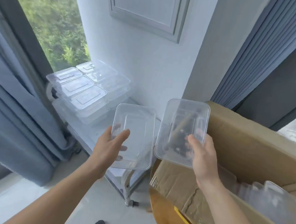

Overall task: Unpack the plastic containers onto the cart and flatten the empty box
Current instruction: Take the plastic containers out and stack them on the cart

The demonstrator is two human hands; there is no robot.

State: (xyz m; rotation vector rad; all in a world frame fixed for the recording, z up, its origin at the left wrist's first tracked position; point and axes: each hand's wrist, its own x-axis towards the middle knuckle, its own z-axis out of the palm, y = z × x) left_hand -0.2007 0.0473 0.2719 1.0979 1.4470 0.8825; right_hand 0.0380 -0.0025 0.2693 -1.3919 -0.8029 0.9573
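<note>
Both hands loaded, one clear container each, mid-transfer box → cart.

L hand (110, 144) grips the left container (132, 137) at its near short end, thumb on top, fingers showing through underneath; R hand (201, 155) grips the right container (182, 131) the same way. Both containers' long axes run away from the body, roughly parallel, just beside each other, not touching as far as I can tell. Cart (83, 134) lies ahead-left, its far end carrying the stacked containers (86, 89); nearer shelf area looks free. L hand is nearer the cart, over its near end, so judged to set down first. R hand hangs over the cardboard box (245, 152), w/ more containers (268, 197) inside: box not ready to flatten.
</note>
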